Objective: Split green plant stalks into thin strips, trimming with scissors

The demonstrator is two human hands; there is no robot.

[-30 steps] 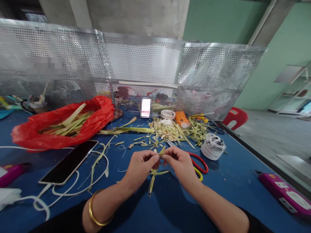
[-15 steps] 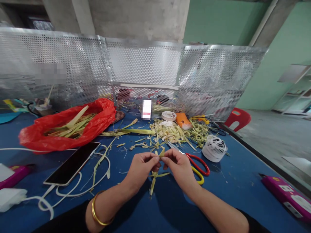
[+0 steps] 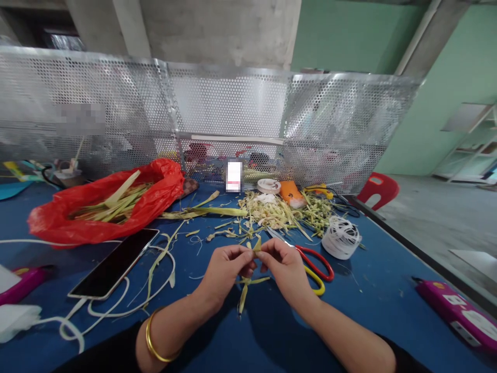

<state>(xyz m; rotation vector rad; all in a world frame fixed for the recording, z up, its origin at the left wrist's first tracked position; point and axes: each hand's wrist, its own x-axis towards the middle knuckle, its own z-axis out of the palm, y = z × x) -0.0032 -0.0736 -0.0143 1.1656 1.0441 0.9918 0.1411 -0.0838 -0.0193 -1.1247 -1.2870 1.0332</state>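
Note:
Between my two hands is a small piece of yellow-green dried leaf [image 3: 258, 244], folded or knotted, its tip sticking up above the fingers. My left hand [image 3: 229, 265] pinches it from one side, thumb against forefinger. From the other side my right hand [image 3: 285, 264] pinches it the same way. Below the fingers hangs or lies a knotted leaf piece [image 3: 243, 298] with thin strips spreading out; whether it joins the pinched part is hidden. Scissors [image 3: 316, 261] with red and yellow handles lie partly behind my right hand.
A red plastic bag [image 3: 50, 223] of leaf strips stands left, near a phone [image 3: 114, 264] with a white cable. Leaf scraps [image 3: 272, 212] are heaped behind my hands. Right are a white ribbon roll [image 3: 340, 239] and a purple device [image 3: 454, 311]. A perforated metal screen [image 3: 233, 103] stands behind.
My hands keep the same pinch on the leaf, with hardly any movement. The whole view has shifted very slightly.

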